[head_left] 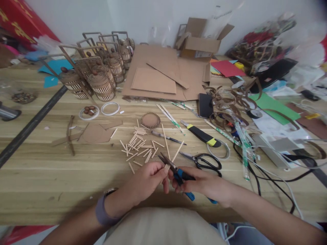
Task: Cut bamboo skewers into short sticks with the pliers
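My left hand (153,175) pinches a few short wooden sticks (166,167) near the table's front edge. My right hand (194,181) is wrapped round blue-handled pliers (181,174), whose dark jaws are apart right beside those sticks. Beyond my hands lies a loose pile of short cut sticks (138,143). Two longer sticks (165,141) rest just ahead of the pliers. Behind the pile sits a round cardboard disc with a brown rim (150,120). A pen (168,137) lies to the right of the pile.
Black scissors (208,162), a yellow-black cutter (201,134) and a tape roll (221,149) lie right. Several small lidded baskets (100,85) stand back left. Cardboard sheets (153,80), a phone (205,105), brown strips (230,105) and cables (278,180) lie farther off.
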`<action>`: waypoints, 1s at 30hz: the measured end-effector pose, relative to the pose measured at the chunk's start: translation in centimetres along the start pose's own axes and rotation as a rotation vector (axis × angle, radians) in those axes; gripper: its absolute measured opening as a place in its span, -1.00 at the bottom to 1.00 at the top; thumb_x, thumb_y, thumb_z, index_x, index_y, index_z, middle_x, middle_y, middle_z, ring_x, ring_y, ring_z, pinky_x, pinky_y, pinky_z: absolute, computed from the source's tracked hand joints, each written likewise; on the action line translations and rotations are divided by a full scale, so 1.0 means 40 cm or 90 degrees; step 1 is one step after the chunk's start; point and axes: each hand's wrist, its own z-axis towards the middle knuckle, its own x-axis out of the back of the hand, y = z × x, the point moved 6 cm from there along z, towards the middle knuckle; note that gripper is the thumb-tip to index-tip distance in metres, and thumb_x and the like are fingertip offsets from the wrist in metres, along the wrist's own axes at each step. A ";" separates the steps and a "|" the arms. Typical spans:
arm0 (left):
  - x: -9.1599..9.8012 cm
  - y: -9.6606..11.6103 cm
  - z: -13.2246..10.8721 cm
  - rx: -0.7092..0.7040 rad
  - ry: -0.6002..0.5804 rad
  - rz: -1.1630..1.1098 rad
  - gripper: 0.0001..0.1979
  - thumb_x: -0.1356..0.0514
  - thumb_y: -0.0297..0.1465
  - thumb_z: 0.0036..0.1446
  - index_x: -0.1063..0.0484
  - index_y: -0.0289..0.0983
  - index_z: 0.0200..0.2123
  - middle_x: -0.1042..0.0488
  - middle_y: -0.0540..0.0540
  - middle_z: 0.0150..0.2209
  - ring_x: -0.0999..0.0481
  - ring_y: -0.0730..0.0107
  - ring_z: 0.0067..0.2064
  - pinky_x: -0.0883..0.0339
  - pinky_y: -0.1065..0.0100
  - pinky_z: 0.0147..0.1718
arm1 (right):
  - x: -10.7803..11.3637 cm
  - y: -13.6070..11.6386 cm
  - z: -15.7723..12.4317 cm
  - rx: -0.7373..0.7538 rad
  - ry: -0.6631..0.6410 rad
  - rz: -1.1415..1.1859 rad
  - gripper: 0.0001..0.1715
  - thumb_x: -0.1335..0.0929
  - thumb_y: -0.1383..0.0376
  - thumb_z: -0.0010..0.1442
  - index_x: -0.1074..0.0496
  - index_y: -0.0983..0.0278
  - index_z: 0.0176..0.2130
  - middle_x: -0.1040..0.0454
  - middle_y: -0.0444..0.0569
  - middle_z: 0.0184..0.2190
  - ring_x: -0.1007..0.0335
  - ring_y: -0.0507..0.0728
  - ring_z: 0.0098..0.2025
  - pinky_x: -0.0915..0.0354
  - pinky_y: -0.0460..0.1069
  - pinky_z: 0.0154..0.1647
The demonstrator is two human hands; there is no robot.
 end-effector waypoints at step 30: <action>0.001 -0.010 0.004 0.012 0.032 -0.070 -0.53 -0.15 0.03 0.13 -0.30 -0.21 -0.59 -0.33 0.04 -0.60 -0.46 0.28 -0.34 -0.30 0.26 -0.13 | -0.008 -0.004 0.002 0.031 -0.027 -0.018 -0.67 -0.35 0.28 -0.08 -0.38 0.24 -0.23 -0.37 -0.10 -0.35 -0.27 0.11 -0.28 -0.17 0.00 -0.27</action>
